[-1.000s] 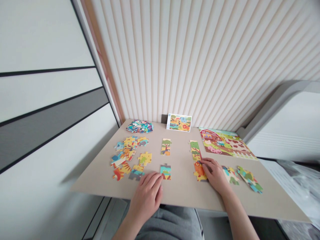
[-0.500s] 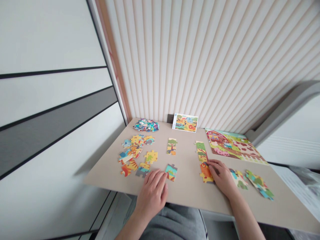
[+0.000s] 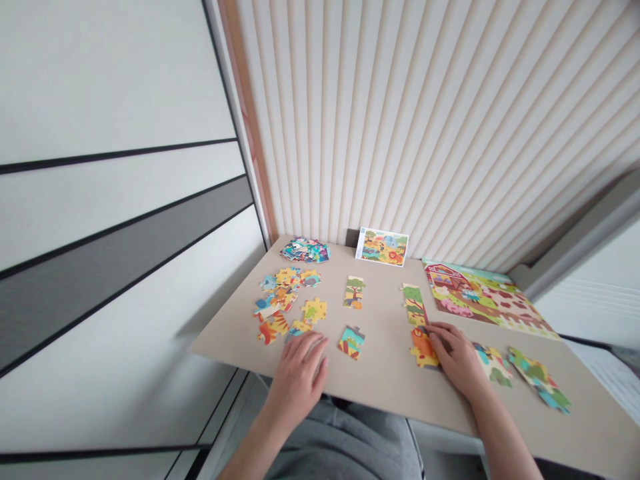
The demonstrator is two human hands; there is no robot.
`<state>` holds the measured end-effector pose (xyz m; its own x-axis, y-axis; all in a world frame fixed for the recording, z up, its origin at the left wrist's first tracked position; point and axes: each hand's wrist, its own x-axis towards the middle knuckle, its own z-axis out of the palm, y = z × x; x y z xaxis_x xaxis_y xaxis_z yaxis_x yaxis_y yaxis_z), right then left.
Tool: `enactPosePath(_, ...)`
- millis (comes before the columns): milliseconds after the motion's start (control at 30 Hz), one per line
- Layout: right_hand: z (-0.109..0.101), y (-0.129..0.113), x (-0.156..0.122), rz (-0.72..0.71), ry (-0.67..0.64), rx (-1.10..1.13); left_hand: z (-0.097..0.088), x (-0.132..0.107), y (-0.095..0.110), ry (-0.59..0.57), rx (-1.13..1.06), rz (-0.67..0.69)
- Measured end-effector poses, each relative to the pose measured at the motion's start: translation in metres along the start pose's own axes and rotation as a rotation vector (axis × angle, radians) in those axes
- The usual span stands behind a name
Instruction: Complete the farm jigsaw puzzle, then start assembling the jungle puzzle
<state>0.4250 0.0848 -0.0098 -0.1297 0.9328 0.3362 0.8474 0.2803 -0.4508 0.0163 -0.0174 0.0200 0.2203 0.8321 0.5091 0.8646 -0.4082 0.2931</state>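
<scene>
My left hand (image 3: 299, 373) lies flat near the front edge of the beige table (image 3: 380, 380), fingers stretched out, its tips over a puzzle piece at the edge of a loose cluster (image 3: 285, 303). A teal and orange piece (image 3: 351, 342) lies just to its right, untouched. My right hand (image 3: 457, 359) rests with fingers spread on the orange piece (image 3: 423, 348) at the lower end of a joined green strip (image 3: 414, 305).
A small reference picture (image 3: 382, 247) leans on the ribbed wall. A finished farm puzzle (image 3: 483, 297) lies at the back right, a pile of pieces (image 3: 305, 251) at the back left. Joined pieces (image 3: 537, 378) sit right of my right hand. A lone tree piece (image 3: 355, 292) sits mid-table.
The view has swung left, so everything sits further right in the picture. My left hand slid left, away from the teal piece and onto the cluster's edge. My right hand stays on the orange piece.
</scene>
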Motion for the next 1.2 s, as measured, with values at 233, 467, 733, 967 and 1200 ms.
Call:
enactPosePath(233,0.001,-0.001,-0.001,-0.002,-0.009,-0.021,-0.024,0.004,-0.075,-0.163,0.140,0.029)
enactPosePath(467,0.000,-0.002,-0.001,-0.001,0.013,0.002,-0.025,0.020,-0.087,-0.255,0.056,0.018)
enactPosePath(733,-0.007,-0.050,0.002,-0.033,0.136,0.176,-0.021,0.057,-0.050,-0.139,-0.023,0.155)
enactPosePath(967,0.027,-0.135,0.052,0.024,-0.207,0.526,0.023,0.115,-0.013,-0.075,-0.120,0.279)
enactPosePath(1200,0.070,-0.151,0.077,0.083,-0.270,0.573,0.046,0.104,-0.030,-0.072,-0.108,0.138)
